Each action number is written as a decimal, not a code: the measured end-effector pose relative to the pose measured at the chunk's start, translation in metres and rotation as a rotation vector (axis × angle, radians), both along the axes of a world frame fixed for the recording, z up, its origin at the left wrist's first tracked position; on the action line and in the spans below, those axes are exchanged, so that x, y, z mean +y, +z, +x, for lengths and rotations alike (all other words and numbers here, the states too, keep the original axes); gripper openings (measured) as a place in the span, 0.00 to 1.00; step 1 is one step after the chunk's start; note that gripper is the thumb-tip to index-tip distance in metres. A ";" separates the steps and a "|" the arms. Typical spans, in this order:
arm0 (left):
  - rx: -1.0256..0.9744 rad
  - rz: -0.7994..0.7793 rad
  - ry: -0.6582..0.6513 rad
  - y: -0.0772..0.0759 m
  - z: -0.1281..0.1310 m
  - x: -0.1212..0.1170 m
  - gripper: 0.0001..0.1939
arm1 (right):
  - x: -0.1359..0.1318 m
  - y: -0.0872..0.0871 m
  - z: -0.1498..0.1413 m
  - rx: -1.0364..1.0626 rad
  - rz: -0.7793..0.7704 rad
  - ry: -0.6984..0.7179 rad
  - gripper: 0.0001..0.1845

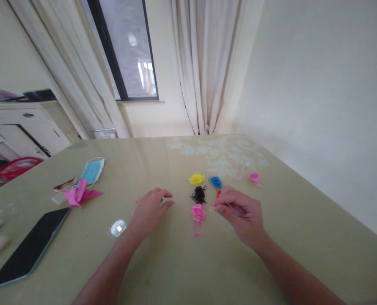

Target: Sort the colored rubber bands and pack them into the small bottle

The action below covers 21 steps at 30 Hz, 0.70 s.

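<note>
My right hand is closed in a pinch, with a small pale rubber band poking out at the fingertips. Just past those fingers lie a red bit, partly covered by the hand, and a pile of blue rubber bands. To its left, a yellow pile, a black pile and a pink pile of rubber bands form a column. My left hand hovers at or rests on the table left of the piles, thumb and fingers apart, holding nothing visible. Something orange-yellow beside it is mostly hidden.
On the left of the table are a dark tablet, a pink folded-paper bird, a blue face mask and a shiny round object. A small pink item lies at the right. A wall borders the right edge.
</note>
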<state>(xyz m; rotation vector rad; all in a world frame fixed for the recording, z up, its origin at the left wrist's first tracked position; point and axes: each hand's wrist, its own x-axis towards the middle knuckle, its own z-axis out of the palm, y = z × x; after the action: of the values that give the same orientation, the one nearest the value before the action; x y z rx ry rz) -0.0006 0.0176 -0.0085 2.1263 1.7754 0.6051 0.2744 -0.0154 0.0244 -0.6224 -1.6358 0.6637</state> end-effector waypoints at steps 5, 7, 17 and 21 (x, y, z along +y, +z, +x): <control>0.210 -0.116 0.091 -0.011 -0.027 0.013 0.13 | 0.013 -0.013 0.007 -0.025 0.029 -0.108 0.04; 0.173 -0.171 0.088 -0.011 -0.029 0.016 0.10 | 0.026 -0.022 0.009 -0.108 0.022 -0.181 0.04; 0.058 -0.062 0.097 -0.011 -0.005 0.016 0.08 | 0.129 -0.031 -0.021 -0.882 -0.154 -0.367 0.08; -0.272 0.036 -0.011 -0.010 0.013 0.011 0.09 | 0.136 -0.034 -0.025 -0.914 -0.165 -0.410 0.11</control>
<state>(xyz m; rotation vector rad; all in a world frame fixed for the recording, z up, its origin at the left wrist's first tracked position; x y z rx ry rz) 0.0127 0.0282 -0.0190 1.9652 1.6138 0.8833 0.2496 0.1209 -0.0095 -1.4851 -2.1815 0.1948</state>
